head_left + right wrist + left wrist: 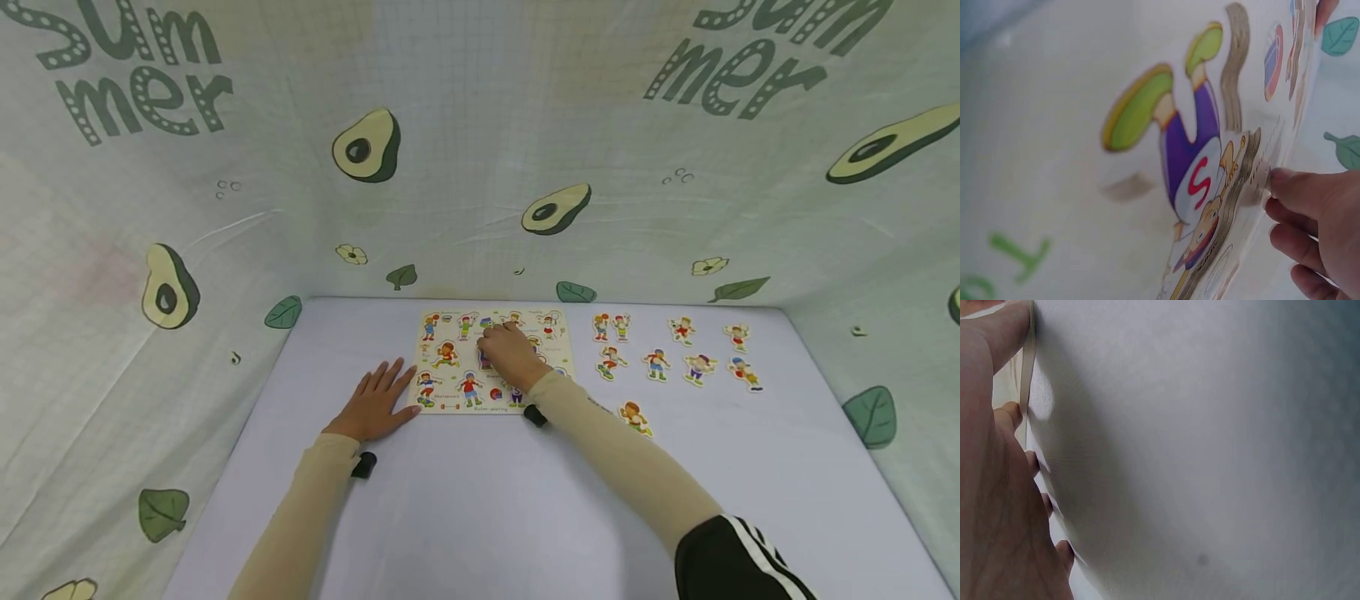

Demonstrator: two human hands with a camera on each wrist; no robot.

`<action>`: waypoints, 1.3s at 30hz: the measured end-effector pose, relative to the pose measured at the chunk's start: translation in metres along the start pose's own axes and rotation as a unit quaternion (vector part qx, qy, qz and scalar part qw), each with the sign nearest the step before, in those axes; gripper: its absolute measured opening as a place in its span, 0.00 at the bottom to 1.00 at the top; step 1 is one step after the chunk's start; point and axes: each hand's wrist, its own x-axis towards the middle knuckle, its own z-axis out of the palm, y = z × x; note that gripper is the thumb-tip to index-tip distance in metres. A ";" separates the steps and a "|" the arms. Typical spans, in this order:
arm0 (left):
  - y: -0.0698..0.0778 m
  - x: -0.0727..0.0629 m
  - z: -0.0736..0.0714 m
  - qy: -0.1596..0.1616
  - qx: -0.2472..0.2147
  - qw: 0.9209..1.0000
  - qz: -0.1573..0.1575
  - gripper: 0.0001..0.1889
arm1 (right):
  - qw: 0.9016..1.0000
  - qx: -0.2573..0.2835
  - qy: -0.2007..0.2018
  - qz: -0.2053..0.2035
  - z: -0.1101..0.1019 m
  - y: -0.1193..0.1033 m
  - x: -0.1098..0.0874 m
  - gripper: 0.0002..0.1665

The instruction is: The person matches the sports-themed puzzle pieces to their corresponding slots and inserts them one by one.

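Observation:
A cream puzzle board (431, 402) printed with cartoon children at sports lies on the white table. My left hand (375, 404) rests flat at its left side, fingers spread, thumb touching the near left corner. Over the board's middle is my right hand (512, 354), its fingers curled and pointing down at the surface. In the right wrist view the thumb (1294, 187) meets the board beside a printed child in purple trousers (1194, 150). Whether a piece is between those fingertips is hidden. The left wrist view shows mostly white tabletop and the hand's (997, 487) edge.
Several loose cut-out figure pieces lie right of the board, among them a roller-skating child (611, 362) and a child in purple trousers (700, 368). One more piece (634, 417) lies nearer, beside the right forearm. A cloth with avocado prints (367, 146) hangs behind the table (465, 500).

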 end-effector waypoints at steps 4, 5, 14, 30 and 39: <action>-0.002 0.000 0.005 0.003 -0.004 1.000 0.007 0.43 | 1.000 -0.009 0.011 -0.004 -0.003 0.002 -0.006 0.07; -0.002 0.000 0.005 0.002 -0.003 1.000 0.008 0.43 | 1.000 -0.008 0.018 -0.004 -0.004 0.003 -0.008 0.07; 0.000 -0.002 0.003 -0.003 0.005 1.000 0.002 0.43 | 0.997 0.015 0.071 0.000 -0.025 0.014 -0.036 0.09; 0.000 -0.004 0.000 0.007 -0.006 1.000 0.007 0.43 | 0.989 0.058 0.131 0.046 -0.043 0.053 -0.118 0.17; -0.003 0.001 0.003 0.012 -0.009 1.000 0.010 0.44 | 0.987 0.056 0.131 0.067 -0.044 0.075 -0.167 0.21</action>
